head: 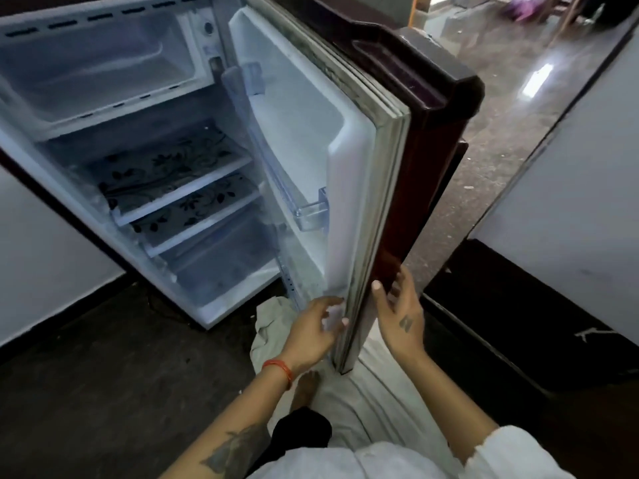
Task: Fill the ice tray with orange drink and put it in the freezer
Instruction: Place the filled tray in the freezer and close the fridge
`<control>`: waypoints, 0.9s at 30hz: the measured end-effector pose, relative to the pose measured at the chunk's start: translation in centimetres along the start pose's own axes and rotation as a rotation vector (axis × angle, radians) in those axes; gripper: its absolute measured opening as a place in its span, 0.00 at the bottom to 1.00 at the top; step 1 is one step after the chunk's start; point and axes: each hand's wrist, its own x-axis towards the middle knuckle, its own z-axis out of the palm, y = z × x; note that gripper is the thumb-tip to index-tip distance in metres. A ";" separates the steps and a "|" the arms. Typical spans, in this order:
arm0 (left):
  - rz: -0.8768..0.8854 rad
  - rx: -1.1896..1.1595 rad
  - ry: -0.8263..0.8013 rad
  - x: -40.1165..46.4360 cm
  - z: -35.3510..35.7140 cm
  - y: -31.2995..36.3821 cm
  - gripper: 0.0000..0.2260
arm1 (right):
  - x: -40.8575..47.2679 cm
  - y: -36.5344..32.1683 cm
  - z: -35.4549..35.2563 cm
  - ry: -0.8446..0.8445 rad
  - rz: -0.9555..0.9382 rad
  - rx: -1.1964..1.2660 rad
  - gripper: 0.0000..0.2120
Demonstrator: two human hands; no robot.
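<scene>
A small maroon fridge stands open on the floor, its door [349, 157] swung out toward me. The freezer compartment [96, 63] at the top is open and looks frosty, with nothing visible inside. My left hand [311, 333] curls around the white inner edge of the door near its bottom. My right hand [401, 316] lies against the door's maroon outer face, fingers spread and thumb on the edge. No ice tray or orange drink is in view.
Below the freezer are two flower-patterned shelves [166, 171] and a clear drawer [221, 261]. A clear door bin [311, 216] juts from the door. White cloth [373, 392] and my bare foot [306, 388] are on the dark floor. A white wall [570, 184] is to the right.
</scene>
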 end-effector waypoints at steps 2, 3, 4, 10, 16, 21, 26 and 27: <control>0.018 0.007 0.124 2.0 -0.8 0.8 0.17 | 1.8 1.0 -1.3 0.024 0.026 0.029 0.26; 0.038 0.013 0.211 3.1 -1.4 1.2 0.18 | 2.7 1.5 -1.9 0.041 0.038 0.030 0.26; 0.063 0.020 0.293 4.3 -2.1 1.6 0.20 | 3.6 1.9 -2.4 0.058 0.045 0.023 0.27; 0.313 0.409 0.191 13.3 -4.1 3.2 0.33 | 9.5 3.9 -4.4 0.165 0.190 0.104 0.29; 0.331 0.848 -0.135 21.5 -2.0 3.3 0.42 | 15.9 4.1 -5.8 0.316 0.344 0.179 0.24; 0.368 0.894 -0.179 24.4 -0.1 3.9 0.47 | 21.1 3.8 -6.9 0.382 0.479 0.114 0.24; 0.346 0.840 -0.287 26.8 1.1 5.2 0.48 | 26.5 3.0 -8.0 0.388 0.552 0.157 0.24; 0.342 0.828 -0.309 27.3 1.2 5.4 0.49 | 27.3 2.7 -8.0 0.396 0.561 0.178 0.24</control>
